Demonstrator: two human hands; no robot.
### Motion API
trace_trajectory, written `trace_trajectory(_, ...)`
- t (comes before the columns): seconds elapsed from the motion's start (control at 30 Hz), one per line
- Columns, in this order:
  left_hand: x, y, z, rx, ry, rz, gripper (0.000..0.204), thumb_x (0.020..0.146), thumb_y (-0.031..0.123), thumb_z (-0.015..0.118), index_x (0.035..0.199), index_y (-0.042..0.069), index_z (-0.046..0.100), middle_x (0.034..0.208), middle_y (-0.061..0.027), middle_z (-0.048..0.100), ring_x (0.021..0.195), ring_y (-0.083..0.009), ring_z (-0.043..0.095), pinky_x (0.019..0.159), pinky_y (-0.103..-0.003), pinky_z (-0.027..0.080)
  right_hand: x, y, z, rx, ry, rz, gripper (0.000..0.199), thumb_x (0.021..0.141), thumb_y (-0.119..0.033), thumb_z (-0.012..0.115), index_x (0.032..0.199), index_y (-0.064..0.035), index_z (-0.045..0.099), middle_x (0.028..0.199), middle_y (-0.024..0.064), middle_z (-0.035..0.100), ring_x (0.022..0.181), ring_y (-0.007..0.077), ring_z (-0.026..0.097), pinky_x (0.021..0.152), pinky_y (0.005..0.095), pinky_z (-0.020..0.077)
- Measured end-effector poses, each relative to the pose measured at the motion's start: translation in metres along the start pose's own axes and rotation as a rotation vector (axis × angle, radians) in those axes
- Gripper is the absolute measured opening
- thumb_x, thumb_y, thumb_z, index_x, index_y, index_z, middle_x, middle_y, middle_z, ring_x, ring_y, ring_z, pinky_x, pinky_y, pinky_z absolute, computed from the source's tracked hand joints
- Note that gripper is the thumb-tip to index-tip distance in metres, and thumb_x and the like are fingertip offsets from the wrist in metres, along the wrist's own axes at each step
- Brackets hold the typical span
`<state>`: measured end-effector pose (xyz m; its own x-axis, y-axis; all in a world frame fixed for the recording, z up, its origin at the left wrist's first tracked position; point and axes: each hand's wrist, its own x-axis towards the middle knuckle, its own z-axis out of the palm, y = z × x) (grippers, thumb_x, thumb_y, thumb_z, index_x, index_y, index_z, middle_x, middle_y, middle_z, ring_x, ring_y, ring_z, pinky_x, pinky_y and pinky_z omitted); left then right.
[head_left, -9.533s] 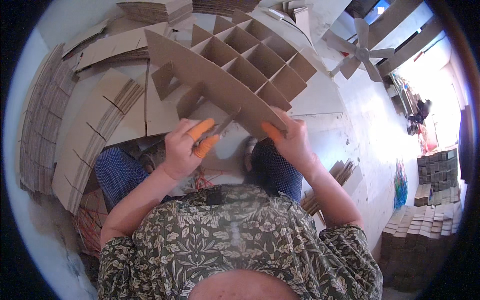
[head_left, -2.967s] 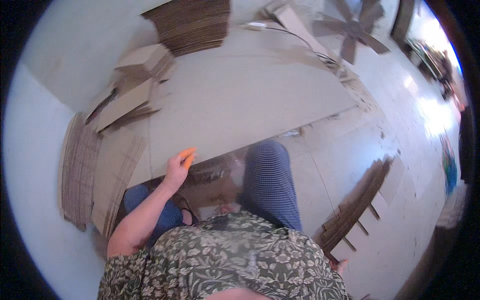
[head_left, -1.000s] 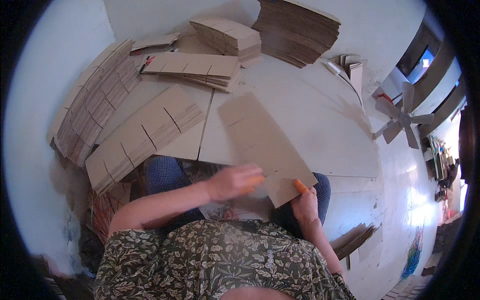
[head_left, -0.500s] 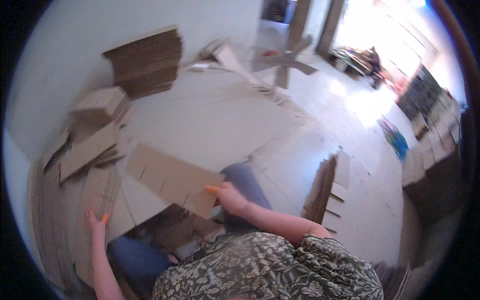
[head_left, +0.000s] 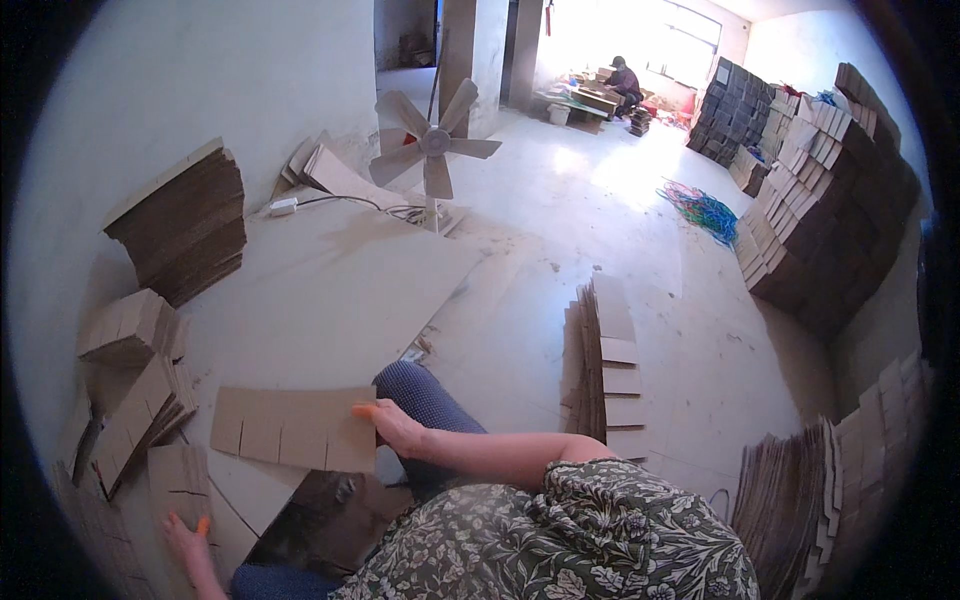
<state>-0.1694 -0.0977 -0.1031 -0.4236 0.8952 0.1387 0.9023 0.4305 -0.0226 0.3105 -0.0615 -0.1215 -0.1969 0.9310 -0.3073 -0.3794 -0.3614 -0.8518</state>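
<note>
1. Running roughly left to right across the view, the slotted cardboard strip [head_left: 295, 428] lies over the near edge of the pale tabletop [head_left: 330, 290], its slots cut in from the side nearer the person.
2. Clamped on the strip's right end, the right hand [head_left: 398, 428] has its thumb, in an orange finger cot [head_left: 364, 410], on the upper face; the fingers beneath are hidden.
3. Beyond the strip's free left end, and nearer the left hand [head_left: 188, 545], is the stack of slotted cardboard sheets [head_left: 180, 470], its long axis pointing away from the person, crosswise to the strip. Whether strip and stack touch, I cannot tell.
4. The left hand reaches onto the stack, digits spread apart; whether it grips a sheet does not show.
5. The right forearm [head_left: 495, 452] crosses leftward past the right knee [head_left: 415, 385].
</note>
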Motion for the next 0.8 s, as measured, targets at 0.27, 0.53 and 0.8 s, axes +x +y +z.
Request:
trace_trajectory(0.27, 0.003, -0.004, 0.017, 0.052, 0.038, 0.067, 0.060, 0.071, 0.030, 0.076, 0.114, -0.005, 0.055, 0.119, -0.0247, 0.054, 0.104, -0.0409, 0.055, 0.086, -0.045, 0.047, 0.005, 0.007, 0.000, -0.028, -0.066, 0.045, 0.035, 0.091, -0.022, 0.055, 0.114, 0.0042, 0.057, 0.102, 0.0135, 0.064, 0.087, 0.0248, 0.064, 0.072, 0.0406, 0.0550)
trace_trajectory(0.53, 0.028, -0.034, 0.058, 0.035, 0.166, 0.098, 0.052, 0.071, 0.026, 0.075, 0.108, -0.005, 0.056, 0.119, -0.0251, 0.053, 0.105, -0.0418, 0.054, 0.085, -0.045, 0.047, -0.001, 0.004, -0.003, -0.053, -0.116, 0.050, 0.036, 0.092, -0.025, 0.055, 0.114, 0.0041, 0.057, 0.102, 0.0135, 0.064, 0.086, 0.0255, 0.065, 0.071, 0.0404, 0.0559)
trace_trajectory(0.8, 0.014, -0.013, 0.030, 0.014, 0.106, 0.126, 0.048, 0.072, 0.023, 0.073, 0.105, -0.008, 0.056, 0.123, -0.0300, 0.049, 0.102, -0.0441, 0.054, 0.085, -0.046, 0.046, 0.013, 0.016, -0.006, -0.112, -0.063, 0.049, 0.036, 0.091, -0.023, 0.057, 0.114, 0.0063, 0.056, 0.103, 0.0164, 0.064, 0.088, 0.0280, 0.066, 0.074, 0.0433, 0.0572)
